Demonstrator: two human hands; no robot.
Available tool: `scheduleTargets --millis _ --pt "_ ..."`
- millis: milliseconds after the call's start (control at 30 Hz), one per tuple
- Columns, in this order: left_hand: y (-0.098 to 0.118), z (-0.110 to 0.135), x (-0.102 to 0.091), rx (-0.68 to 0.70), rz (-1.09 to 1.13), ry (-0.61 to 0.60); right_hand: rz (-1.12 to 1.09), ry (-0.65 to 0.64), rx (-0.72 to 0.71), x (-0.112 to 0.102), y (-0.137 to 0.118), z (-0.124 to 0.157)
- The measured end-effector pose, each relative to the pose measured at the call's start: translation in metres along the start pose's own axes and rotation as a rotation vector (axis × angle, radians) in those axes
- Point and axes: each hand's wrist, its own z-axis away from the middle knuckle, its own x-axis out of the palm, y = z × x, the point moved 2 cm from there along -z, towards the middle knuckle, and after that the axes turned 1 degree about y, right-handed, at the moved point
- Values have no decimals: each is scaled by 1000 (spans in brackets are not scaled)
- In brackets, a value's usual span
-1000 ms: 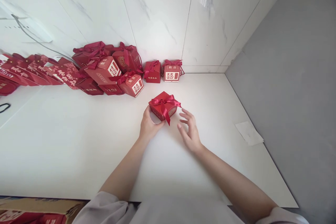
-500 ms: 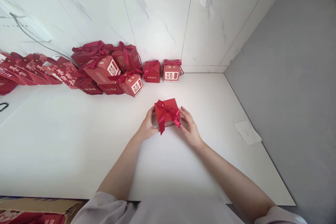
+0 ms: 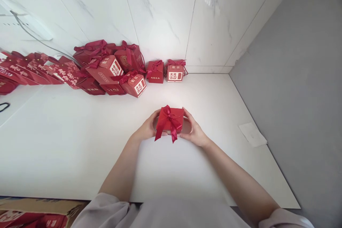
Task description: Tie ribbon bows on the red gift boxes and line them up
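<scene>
A small red gift box (image 3: pixel 178 113) tied with a dark red satin ribbon bow (image 3: pixel 169 115) is between my two hands, in the middle of the view. My left hand (image 3: pixel 148 127) grips its left side, fingers behind and thumb along the front. On the right side my right hand (image 3: pixel 194 131) holds it the same way, thumb at the front lower edge. The ribbon's two tails hang down over the box's front. Whether the box touches the table cannot be made out.
Behind stand two ribboned red boxes (image 3: pixel 175 74) against the marble-look wall (image 3: pixel 162 14). To their left is a pile of red boxes (image 3: pixel 105 73) and a row of red bags (image 3: pixel 24 69). White paper (image 3: pixel 252 134) lies on the white table (image 3: pixel 80 149) at right. A carton (image 3: pixel 45 205) sits lower left.
The gift box has turned slightly, so its front now faces me squarely, and has come a little nearer. My right fingers have closed in against its side.
</scene>
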Motion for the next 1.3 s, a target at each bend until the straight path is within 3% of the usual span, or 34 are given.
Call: scheduleTargets --millis 667,833,967,1033,1067,1200,1300 --pt "-3 3 3 -27 20 -47 38 41 -56 4 -3 1" --pt "-15 -4 -5 52 16 88 313 210 -229 4 -9 3" --pt "-20 -7 -19 -17 103 407 529 299 -353 3 -14 4" --pt "-12 -2 -20 -25 89 544 615 328 -436 4 -17 4" --pt "-4 1 -17 -6 65 557 659 337 -477 6 -18 5" --pt "33 16 12 55 -144 372 766 310 -588 16 -22 7" --pt "54 25 34 37 -351 345 730 262 -635 22 -21 9"
